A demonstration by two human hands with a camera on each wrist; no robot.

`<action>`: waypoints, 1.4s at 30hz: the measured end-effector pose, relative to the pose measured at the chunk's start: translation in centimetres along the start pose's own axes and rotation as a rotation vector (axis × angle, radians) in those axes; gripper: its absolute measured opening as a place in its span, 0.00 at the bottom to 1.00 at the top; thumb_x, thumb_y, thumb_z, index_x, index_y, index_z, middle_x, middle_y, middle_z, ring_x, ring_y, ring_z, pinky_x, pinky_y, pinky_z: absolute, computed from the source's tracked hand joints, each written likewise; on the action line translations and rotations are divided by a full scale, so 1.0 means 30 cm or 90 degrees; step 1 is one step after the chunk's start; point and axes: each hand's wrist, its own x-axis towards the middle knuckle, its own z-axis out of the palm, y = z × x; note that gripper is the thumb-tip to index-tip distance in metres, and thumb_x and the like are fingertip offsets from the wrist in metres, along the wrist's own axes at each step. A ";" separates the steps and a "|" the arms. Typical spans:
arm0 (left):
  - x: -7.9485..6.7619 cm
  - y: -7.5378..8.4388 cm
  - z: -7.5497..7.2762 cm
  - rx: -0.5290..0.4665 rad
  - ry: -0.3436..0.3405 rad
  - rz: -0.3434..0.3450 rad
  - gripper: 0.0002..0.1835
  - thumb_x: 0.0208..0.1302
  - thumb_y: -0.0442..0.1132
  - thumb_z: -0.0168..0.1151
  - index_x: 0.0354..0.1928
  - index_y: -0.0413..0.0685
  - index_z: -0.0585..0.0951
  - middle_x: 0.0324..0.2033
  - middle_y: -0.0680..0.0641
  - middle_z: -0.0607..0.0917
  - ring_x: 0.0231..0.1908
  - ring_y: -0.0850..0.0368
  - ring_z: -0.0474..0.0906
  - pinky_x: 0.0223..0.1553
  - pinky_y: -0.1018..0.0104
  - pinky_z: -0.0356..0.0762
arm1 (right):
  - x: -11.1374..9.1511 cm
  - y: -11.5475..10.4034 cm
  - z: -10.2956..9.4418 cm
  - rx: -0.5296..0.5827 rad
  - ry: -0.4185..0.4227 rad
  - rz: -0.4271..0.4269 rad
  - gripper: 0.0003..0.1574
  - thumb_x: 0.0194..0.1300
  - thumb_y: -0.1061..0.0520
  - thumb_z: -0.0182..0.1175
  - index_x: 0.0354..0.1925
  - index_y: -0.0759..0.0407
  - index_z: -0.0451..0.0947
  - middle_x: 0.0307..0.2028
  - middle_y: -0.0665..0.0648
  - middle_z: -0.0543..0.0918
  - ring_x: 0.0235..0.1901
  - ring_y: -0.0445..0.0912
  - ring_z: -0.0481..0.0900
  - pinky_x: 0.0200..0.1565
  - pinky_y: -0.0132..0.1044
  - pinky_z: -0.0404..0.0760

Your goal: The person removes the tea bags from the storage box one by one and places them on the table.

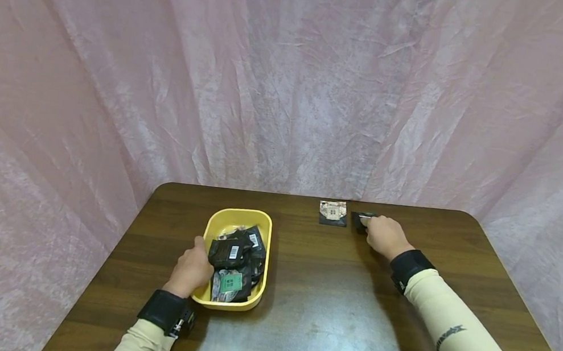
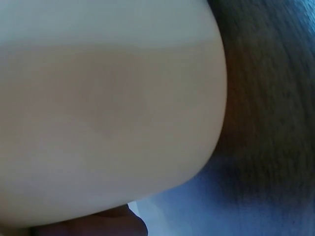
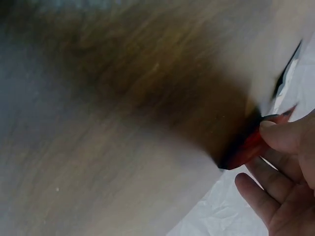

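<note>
A yellow plastic tub (image 1: pixel 268 254) stands on the left part of the table, holding several small dark square packets (image 1: pixel 227 253), some with white barcode labels and one with a green label. My left hand (image 1: pixel 193 266) grips the tub's left side, its fingers partly hidden; the tub's smooth wall (image 2: pixel 108 123) fills much of the left wrist view. Far off at the back right, my right hand (image 1: pixel 385 235) pinches a small packet (image 1: pixel 359 221) between thumb and fingers. That packet (image 3: pixel 246 150) shows a dark red face in the right wrist view, one edge low at the tabletop.
Just left of the pinched packet, another square packet (image 1: pixel 333 213) with a pale printed label lies flat near the table's back edge. The brown wood-grain table (image 1: pixel 303 258) has rounded far corners. Pink velvety curtains (image 1: pixel 296 85) hang behind and at both sides.
</note>
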 end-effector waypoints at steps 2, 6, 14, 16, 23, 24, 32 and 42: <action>-0.001 0.000 0.001 -0.001 0.000 0.001 0.36 0.65 0.28 0.60 0.71 0.34 0.56 0.46 0.28 0.82 0.37 0.42 0.82 0.32 0.55 0.81 | 0.004 0.006 0.003 -0.002 -0.011 0.006 0.24 0.67 0.66 0.62 0.60 0.61 0.87 0.45 0.69 0.92 0.40 0.65 0.90 0.39 0.55 0.88; 0.003 -0.001 0.004 -0.006 -0.008 -0.004 0.36 0.66 0.28 0.60 0.72 0.33 0.55 0.47 0.28 0.81 0.38 0.42 0.82 0.31 0.56 0.81 | 0.015 0.015 0.009 0.002 -0.028 0.020 0.23 0.68 0.64 0.63 0.61 0.61 0.86 0.50 0.71 0.90 0.46 0.67 0.90 0.44 0.57 0.88; 0.002 -0.004 0.004 0.000 0.001 0.002 0.37 0.66 0.28 0.60 0.73 0.33 0.55 0.46 0.28 0.82 0.38 0.42 0.82 0.32 0.55 0.81 | 0.038 0.032 0.033 0.039 -0.068 0.035 0.29 0.73 0.62 0.60 0.70 0.66 0.77 0.62 0.72 0.84 0.58 0.68 0.86 0.56 0.59 0.85; 0.002 -0.003 0.004 0.000 0.001 0.002 0.36 0.66 0.28 0.60 0.72 0.33 0.55 0.46 0.28 0.82 0.37 0.42 0.82 0.32 0.55 0.81 | 0.038 0.031 0.035 0.041 -0.074 0.034 0.30 0.73 0.63 0.59 0.71 0.67 0.76 0.65 0.71 0.82 0.60 0.68 0.85 0.58 0.59 0.85; 0.004 -0.002 0.006 -0.002 0.001 -0.004 0.35 0.66 0.28 0.60 0.72 0.34 0.56 0.46 0.29 0.82 0.37 0.42 0.82 0.31 0.56 0.81 | 0.037 0.022 0.035 0.044 -0.074 0.037 0.31 0.72 0.63 0.59 0.71 0.69 0.75 0.67 0.73 0.80 0.64 0.69 0.82 0.63 0.59 0.82; 0.004 -0.002 0.006 -0.002 0.002 -0.004 0.35 0.66 0.28 0.60 0.71 0.34 0.56 0.46 0.29 0.82 0.37 0.42 0.82 0.31 0.56 0.81 | 0.037 0.021 0.035 0.042 -0.074 0.036 0.31 0.72 0.63 0.59 0.71 0.69 0.75 0.68 0.72 0.80 0.65 0.69 0.81 0.64 0.60 0.81; 0.006 0.001 0.005 -0.005 -0.007 -0.011 0.36 0.67 0.28 0.61 0.73 0.34 0.55 0.47 0.29 0.81 0.38 0.42 0.81 0.31 0.57 0.80 | 0.030 0.014 0.032 0.015 -0.067 0.015 0.29 0.72 0.63 0.59 0.69 0.70 0.76 0.68 0.74 0.79 0.69 0.70 0.78 0.68 0.61 0.77; 0.004 0.003 0.002 -0.014 -0.013 -0.017 0.36 0.67 0.28 0.60 0.73 0.34 0.55 0.48 0.28 0.81 0.38 0.42 0.82 0.31 0.57 0.81 | 0.030 0.001 0.021 -0.005 -0.040 -0.001 0.27 0.65 0.67 0.60 0.62 0.72 0.79 0.63 0.74 0.82 0.66 0.70 0.80 0.68 0.60 0.78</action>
